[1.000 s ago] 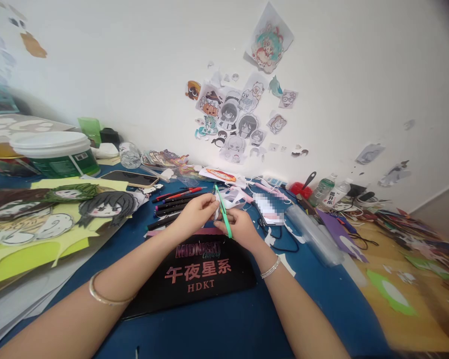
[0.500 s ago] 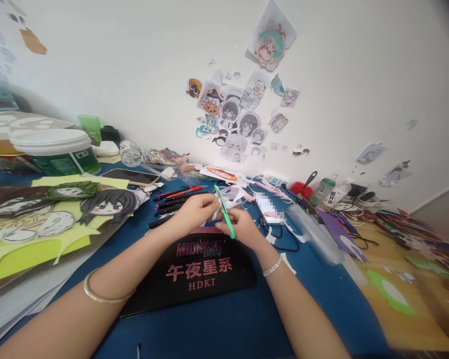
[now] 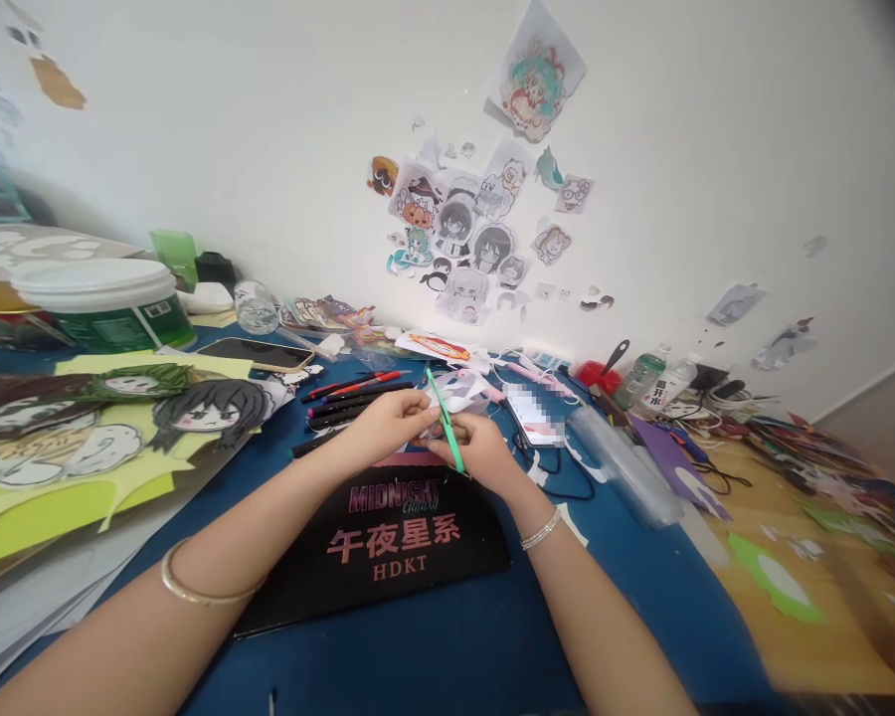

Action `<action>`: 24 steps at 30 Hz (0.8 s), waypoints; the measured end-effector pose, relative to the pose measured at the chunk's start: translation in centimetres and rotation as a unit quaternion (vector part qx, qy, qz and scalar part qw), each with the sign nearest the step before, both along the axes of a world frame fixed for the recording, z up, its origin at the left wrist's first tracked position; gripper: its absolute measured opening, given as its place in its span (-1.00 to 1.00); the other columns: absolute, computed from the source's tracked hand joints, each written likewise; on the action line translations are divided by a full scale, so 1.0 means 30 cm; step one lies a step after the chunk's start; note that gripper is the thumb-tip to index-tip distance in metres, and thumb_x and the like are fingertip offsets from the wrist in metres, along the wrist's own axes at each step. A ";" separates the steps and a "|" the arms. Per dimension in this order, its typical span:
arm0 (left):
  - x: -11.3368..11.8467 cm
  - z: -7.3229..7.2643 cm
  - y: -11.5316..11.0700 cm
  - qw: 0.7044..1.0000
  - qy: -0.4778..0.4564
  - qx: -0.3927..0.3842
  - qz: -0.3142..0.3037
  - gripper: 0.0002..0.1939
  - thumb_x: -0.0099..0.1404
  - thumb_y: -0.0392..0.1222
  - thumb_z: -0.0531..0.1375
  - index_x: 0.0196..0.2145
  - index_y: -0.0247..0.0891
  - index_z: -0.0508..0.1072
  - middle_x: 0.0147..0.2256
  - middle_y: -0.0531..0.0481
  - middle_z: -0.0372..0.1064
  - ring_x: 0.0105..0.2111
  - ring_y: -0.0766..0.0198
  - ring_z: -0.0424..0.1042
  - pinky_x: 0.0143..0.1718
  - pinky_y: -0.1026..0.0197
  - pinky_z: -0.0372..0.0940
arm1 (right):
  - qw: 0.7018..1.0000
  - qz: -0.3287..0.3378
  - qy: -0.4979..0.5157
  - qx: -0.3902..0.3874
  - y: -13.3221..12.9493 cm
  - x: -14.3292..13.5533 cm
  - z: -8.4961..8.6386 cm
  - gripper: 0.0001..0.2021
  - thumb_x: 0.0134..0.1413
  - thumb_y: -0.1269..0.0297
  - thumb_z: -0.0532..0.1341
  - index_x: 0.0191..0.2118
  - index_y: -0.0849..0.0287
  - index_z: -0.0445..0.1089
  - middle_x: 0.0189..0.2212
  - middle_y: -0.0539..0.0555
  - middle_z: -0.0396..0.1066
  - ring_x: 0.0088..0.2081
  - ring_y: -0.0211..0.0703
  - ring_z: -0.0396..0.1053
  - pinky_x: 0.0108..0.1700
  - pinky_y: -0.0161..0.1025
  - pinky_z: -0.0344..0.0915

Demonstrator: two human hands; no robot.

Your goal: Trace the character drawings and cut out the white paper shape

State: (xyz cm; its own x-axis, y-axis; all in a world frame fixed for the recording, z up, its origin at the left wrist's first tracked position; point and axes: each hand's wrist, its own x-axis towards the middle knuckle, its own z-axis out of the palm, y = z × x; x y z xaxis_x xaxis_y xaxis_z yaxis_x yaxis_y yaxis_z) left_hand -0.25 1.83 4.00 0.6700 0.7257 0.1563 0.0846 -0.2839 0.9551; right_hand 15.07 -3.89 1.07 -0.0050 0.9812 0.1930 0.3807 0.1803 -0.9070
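My right hand (image 3: 478, 447) is closed around a pair of slim green scissors (image 3: 453, 443), whose tips point away towards the wall. Close beside it, my left hand (image 3: 397, 418) pinches a small piece of white paper (image 3: 431, 426), mostly hidden by the fingers. The scissors cross right at the left fingertips. Both hands are above the far edge of a black box (image 3: 373, 587) with pink lettering. Behind them lie pale paper strips (image 3: 458, 393) and, to the left, several marker pens (image 3: 358, 403).
Drawn paper cutouts (image 3: 201, 406) on yellow sheets lie at left, near a white-lidded tub (image 3: 104, 308). A phone (image 3: 258, 352) lies behind. On the right are a lit phone (image 3: 533, 413), a clear plastic roll (image 3: 626, 467) and bottles (image 3: 645, 376). Drawings (image 3: 454, 224) cover the wall.
The whole view has shifted slightly. The scissors have turned a little in my right hand and now look narrower. Both hands keep nearly the same place.
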 end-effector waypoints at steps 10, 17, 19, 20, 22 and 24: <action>0.004 0.003 -0.014 0.997 -0.009 0.037 0.067 -0.78 0.16 -0.04 0.04 -0.49 -0.25 0.21 -0.69 0.18 0.11 -0.66 0.41 0.08 -0.60 0.34 -0.01 | 1.000 0.008 0.018 -0.016 0.003 0.006 -0.008 -0.68 -0.27 0.17 0.34 -0.39 0.26 0.34 -0.62 -0.07 0.24 -0.57 -0.34 0.14 -0.53 -0.37 0.11; 0.003 0.003 -0.012 0.992 0.033 0.094 0.080 -0.76 0.13 -0.03 0.05 -0.54 -0.25 0.24 -0.70 0.19 0.03 -0.66 0.40 0.03 -0.63 0.34 -0.05 | 0.999 0.018 0.033 -0.030 -0.007 -0.004 0.014 -0.65 -0.28 0.11 0.33 -0.37 0.25 0.34 -0.65 -0.09 0.19 -0.59 -0.35 0.11 -0.53 -0.36 0.10; 0.002 0.005 -0.012 0.992 0.040 0.094 0.076 -0.76 0.12 -0.04 0.05 -0.55 -0.25 0.24 -0.70 0.18 0.03 -0.66 0.40 0.05 -0.63 0.34 -0.04 | 0.999 0.020 0.033 -0.032 -0.007 -0.003 0.011 -0.65 -0.27 0.11 0.33 -0.37 0.25 0.33 -0.65 -0.10 0.19 -0.59 -0.35 0.11 -0.53 -0.36 0.11; 0.002 0.006 -0.012 0.992 0.042 0.093 0.075 -0.77 0.12 -0.04 0.05 -0.55 -0.25 0.25 -0.70 0.18 0.04 -0.66 0.40 0.05 -0.64 0.34 -0.04 | 0.999 0.019 0.032 -0.031 -0.007 -0.002 0.009 -0.66 -0.27 0.11 0.33 -0.38 0.25 0.33 -0.65 -0.10 0.19 -0.59 -0.35 0.11 -0.53 -0.36 0.11; 0.001 0.007 -0.012 0.992 0.043 0.091 0.075 -0.77 0.11 -0.05 0.05 -0.55 -0.25 0.26 -0.70 0.18 0.04 -0.67 0.40 0.06 -0.64 0.34 -0.04 | 0.999 0.014 0.024 -0.026 -0.005 0.002 0.003 -0.66 -0.27 0.12 0.33 -0.38 0.24 0.33 -0.63 -0.09 0.20 -0.58 -0.35 0.13 -0.53 -0.37 0.12; 0.000 0.009 -0.014 0.993 0.041 0.086 0.074 -0.78 0.10 -0.06 0.06 -0.55 -0.26 0.26 -0.70 0.17 0.06 -0.67 0.40 0.06 -0.64 0.34 -0.04 | 1.000 0.010 0.012 -0.021 -0.004 0.005 -0.001 -0.67 -0.27 0.13 0.33 -0.37 0.24 0.34 -0.62 -0.08 0.21 -0.57 -0.34 0.14 -0.52 -0.36 0.13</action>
